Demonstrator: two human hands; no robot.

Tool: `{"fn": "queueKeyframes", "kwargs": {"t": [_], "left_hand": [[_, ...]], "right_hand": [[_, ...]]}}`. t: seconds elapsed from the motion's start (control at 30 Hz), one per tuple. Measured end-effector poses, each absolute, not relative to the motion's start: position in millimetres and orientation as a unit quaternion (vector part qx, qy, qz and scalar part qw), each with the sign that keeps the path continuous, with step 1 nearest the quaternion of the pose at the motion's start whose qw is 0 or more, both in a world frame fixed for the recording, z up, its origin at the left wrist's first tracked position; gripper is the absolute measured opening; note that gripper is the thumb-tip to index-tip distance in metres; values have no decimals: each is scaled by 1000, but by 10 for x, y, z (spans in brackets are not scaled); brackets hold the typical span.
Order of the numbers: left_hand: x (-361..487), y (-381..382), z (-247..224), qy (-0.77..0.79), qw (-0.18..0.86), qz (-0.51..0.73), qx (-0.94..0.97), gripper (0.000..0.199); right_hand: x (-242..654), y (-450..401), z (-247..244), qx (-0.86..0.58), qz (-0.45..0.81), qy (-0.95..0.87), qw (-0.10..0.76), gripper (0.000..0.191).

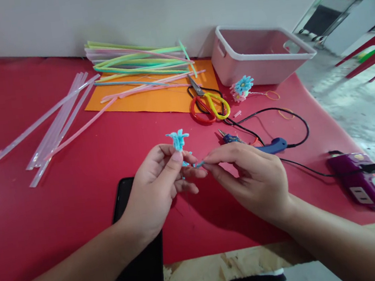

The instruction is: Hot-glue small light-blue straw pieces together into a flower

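Between the thumb and fingers of my left hand (161,180) is a small blue pipe-cleaner flower (178,140), its petals pointing up. My right hand (252,175) pinches the end of a thin blue pipe-cleaner strand (199,164) just right of the left fingers. Whether that strand joins the flower is hidden behind the fingers. Beyond the right hand lies a blue glue gun (273,146), partly covered by it. Scissors (208,105) with one red and one yellow handle rest farther back. A black phone-like slab (144,257) lies beneath my left forearm.
Coloured pipe cleaners (139,64) are heaped on an orange sheet (134,106). Clear sleeves (59,123) lie at left. A pink basket (257,64) stands at the back, near a finished flower piece (243,88). A cable runs to a purple power strip (365,181).
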State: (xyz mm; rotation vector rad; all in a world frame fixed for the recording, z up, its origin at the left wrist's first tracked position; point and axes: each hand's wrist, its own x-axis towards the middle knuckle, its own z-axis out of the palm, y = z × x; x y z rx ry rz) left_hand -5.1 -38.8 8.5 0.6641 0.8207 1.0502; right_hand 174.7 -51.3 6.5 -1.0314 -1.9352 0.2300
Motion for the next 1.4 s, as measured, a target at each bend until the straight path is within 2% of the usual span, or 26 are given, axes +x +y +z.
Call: {"fn": "queueKeyframes", "kwargs": {"t": [0.7,1.03,1.2,1.4], "left_hand": [[-70,-357,51,342,770,461,279,17],[-99,-339,68,289,824,441,209,15],[-108,-338,46,280,834,428,208,13],[-87,-375,34,300,828,399,254,16]], "right_hand": [[1771,-534,91,-434,153,-752,472,14],[1789,-562,63,-399,210,-743,495,24],[1785,-571,110,-405,167,-751,494,18],[1814,-573,132,-426,39,-766,480,20]]}}
